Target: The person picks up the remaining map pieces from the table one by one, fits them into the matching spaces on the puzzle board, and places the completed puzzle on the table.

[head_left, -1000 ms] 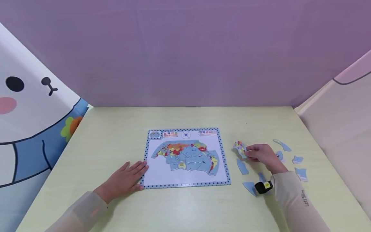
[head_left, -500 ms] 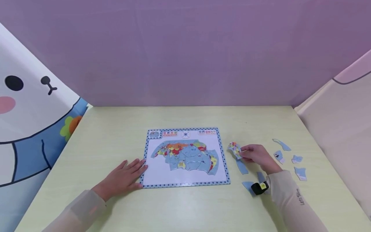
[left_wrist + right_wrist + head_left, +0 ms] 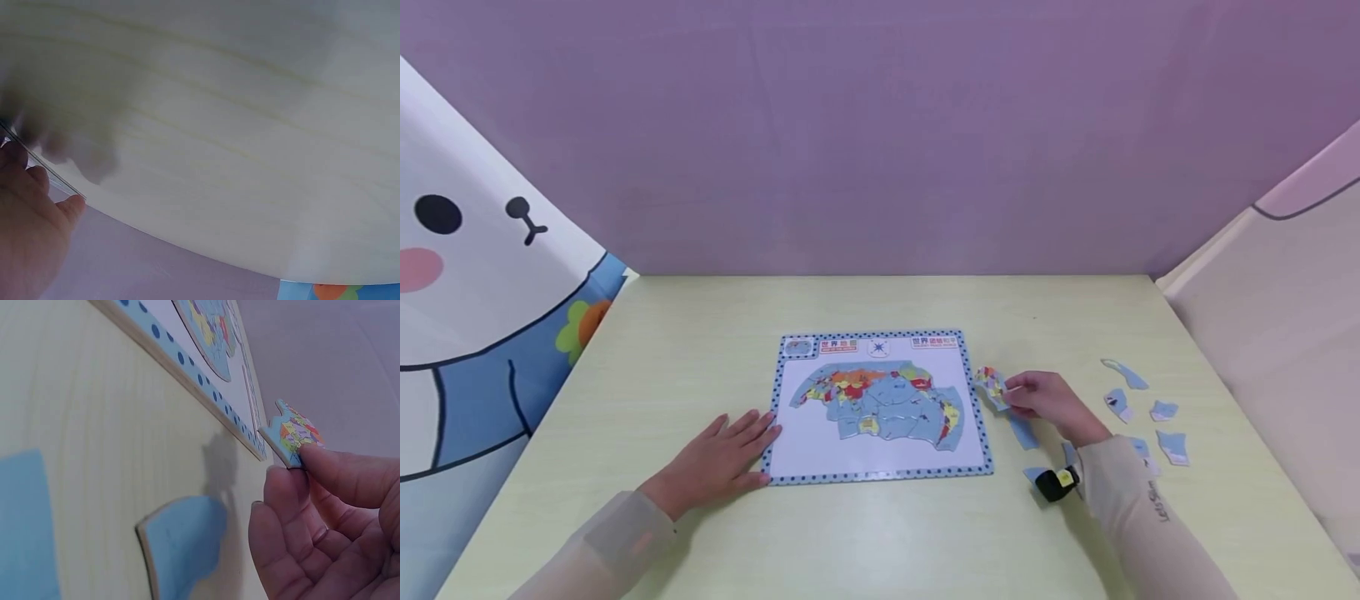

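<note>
Right hand (image 3: 1048, 402) pinches a map puzzle piece (image 3: 991, 386) just beside the world-map board

From where I stand, the thumb lies on the printed face of that piece and a bent forefinger supports it from beneath, the other fingers curling loosely below. The grip is nearly closed, only the thickness of the piece between thumb and finger. Patches of yellow, red and violet show on it, with pale blue along one edge. It is held up off the desk (image 3: 700, 333), tilted, close to the right border of the world-map board (image 3: 820, 457); its shadow falls on the wood.

The left hand (image 3: 722, 461) is flat, fingers extended and slightly spread, holding nothing, with its fingertips on the board's left border.

On the board, joined map pieces (image 3: 887, 408) cover the middle of the white field, which shows bare around them. Along the top run Chinese lettering, a compass star (image 3: 878, 347) and a small inset map (image 3: 798, 347).

A plain blue piece (image 3: 1022, 433) lies on the desk just below the held one. Farther right are more loose ones, among them a slender curved piece (image 3: 1124, 373) and a blue-and-white piece (image 3: 1172, 447). A black wrist device (image 3: 1054, 485) partly hides another. Behind the desk hangs a purple backdrop (image 3: 880, 142).
</note>
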A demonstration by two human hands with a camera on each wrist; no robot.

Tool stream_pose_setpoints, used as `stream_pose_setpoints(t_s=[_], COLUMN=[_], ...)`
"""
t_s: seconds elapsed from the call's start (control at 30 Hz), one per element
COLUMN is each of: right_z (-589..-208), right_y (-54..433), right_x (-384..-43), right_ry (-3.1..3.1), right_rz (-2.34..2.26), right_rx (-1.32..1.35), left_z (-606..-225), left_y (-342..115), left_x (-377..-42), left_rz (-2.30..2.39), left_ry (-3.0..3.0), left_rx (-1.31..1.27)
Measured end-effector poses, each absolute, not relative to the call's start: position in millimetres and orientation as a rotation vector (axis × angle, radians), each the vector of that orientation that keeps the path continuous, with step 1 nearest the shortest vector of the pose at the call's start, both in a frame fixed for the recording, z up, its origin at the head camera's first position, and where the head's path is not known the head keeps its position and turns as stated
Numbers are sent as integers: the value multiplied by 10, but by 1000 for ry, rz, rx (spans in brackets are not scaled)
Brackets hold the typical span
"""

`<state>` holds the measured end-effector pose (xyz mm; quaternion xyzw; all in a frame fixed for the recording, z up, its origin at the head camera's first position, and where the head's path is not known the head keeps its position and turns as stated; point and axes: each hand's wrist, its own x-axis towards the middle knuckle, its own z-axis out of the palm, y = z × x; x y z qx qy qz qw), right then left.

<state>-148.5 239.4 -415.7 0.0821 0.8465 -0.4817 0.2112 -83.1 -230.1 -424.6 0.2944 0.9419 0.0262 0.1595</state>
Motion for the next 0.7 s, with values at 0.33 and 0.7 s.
stream_pose_setpoints(t_s=[0.33,0.7], right_z=[-4188,-4301], right_y=[2293,2010], right_x=[-1471,-1459], right_ry=[2357,2298], right_rz=[-1338,-1400], right_rx=[180,133], left_z=[-4285,-4296], left_y=[-2305,-2300], left_x=[-844,-827], left_rz=[96,135], left_ry=[2697,2718], left_rx=[838,850])
